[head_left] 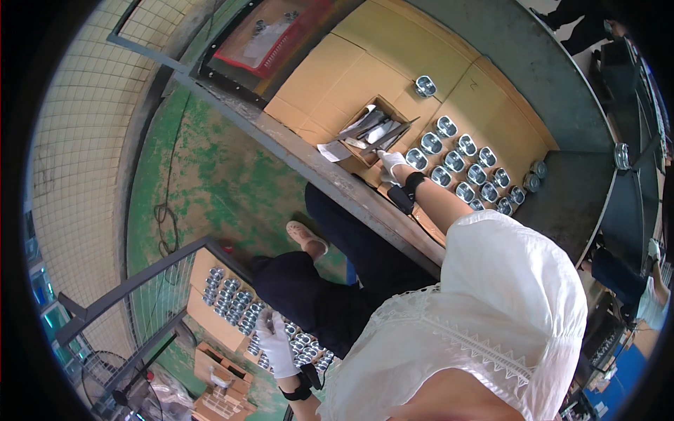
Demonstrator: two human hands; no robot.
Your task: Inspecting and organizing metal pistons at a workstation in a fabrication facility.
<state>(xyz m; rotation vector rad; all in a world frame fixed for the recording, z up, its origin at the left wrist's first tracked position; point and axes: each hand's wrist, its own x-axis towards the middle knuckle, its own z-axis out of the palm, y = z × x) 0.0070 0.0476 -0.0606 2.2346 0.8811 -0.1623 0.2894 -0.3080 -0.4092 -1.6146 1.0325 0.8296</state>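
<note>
My left hand point(278, 345), in a white glove, is over the lower rack at my left. Its fingers look apart, and I see nothing held in it. Shiny metal parts that look like pistons point(230, 298) stand close together beside it on cardboard. My right hand point(393, 167), also gloved, is at the near right edge of a small cardboard box point(359, 156) on the bench. Its fingers are bent together at the box; what they grip, if anything, is too small to make out. Dark flat tools point(369, 123) and white pieces lie in the box. More pistons point(453, 161) stand right of this hand.
Brown cardboard point(319, 70) covers the metal-edged bench point(309, 158). A red basket point(270, 52) sits at its far left, and a paper slip point(333, 151) beside the box. A fan point(116, 386) stands lower left. Another person's arm point(658, 277) shows at the right edge.
</note>
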